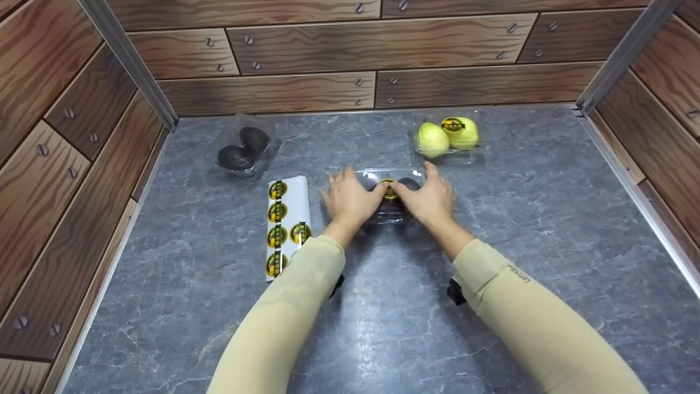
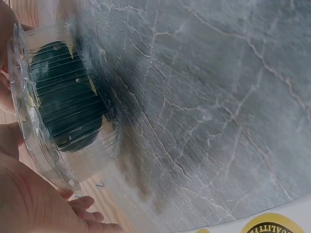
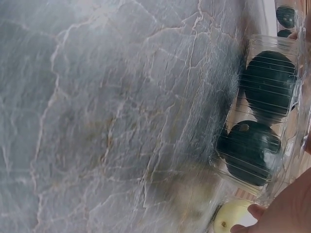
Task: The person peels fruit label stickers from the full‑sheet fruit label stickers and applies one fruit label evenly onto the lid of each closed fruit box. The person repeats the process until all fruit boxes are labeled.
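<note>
A clear plastic clamshell box (image 1: pixel 389 217) stands between my hands, with dark avocados (image 3: pixel 269 85) inside it. On its lid lies a round black and yellow sticker (image 1: pixel 389 193). My left hand (image 1: pixel 350 200) lies over the box's left end and presses its thumb onto the sticker. From the other side my right hand (image 1: pixel 432 201) does the same, the two thumb tips almost meeting. The other fingers of both hands spread out past the ends of the box. In the left wrist view the left fingers extend beyond the lid's edge.
Left of the box lies a white sheet of stickers (image 1: pixel 295 202), partly under the left forearm. Another clear box of dark avocados (image 1: pixel 254 140) stands at back left. At back right, a box holds yellow-green fruits (image 1: pixel 432 140) and bears a sticker. Wood-patterned walls (image 1: pixel 306 90) enclose the table.
</note>
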{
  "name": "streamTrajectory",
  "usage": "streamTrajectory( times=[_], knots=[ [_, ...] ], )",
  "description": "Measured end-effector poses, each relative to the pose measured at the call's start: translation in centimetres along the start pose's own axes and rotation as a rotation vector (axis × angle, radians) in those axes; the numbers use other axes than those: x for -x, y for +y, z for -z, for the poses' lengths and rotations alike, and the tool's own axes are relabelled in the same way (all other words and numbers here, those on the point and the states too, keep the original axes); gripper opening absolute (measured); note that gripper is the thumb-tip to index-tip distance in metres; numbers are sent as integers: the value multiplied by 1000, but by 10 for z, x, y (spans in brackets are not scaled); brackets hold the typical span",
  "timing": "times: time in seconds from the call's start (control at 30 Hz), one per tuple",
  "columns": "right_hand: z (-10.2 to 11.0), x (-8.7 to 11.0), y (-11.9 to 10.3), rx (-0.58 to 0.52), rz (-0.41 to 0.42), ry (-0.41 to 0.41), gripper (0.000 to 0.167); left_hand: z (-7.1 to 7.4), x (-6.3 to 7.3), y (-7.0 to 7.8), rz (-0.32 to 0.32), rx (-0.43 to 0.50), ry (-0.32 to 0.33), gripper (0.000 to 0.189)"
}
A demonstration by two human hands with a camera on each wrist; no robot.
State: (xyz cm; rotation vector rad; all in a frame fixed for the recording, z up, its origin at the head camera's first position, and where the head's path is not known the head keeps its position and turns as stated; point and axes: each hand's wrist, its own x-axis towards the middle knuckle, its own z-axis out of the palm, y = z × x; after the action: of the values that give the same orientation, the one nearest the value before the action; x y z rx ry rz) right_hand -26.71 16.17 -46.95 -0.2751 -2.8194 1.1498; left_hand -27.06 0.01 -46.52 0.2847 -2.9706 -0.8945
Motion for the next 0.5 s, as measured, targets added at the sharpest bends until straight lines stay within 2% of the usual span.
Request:
streamTrajectory(
  times=[0.5],
  knots=[
    [1, 0, 0, -2, 15, 13, 89, 2, 1, -3, -9, -15, -9, 89]
  ],
)
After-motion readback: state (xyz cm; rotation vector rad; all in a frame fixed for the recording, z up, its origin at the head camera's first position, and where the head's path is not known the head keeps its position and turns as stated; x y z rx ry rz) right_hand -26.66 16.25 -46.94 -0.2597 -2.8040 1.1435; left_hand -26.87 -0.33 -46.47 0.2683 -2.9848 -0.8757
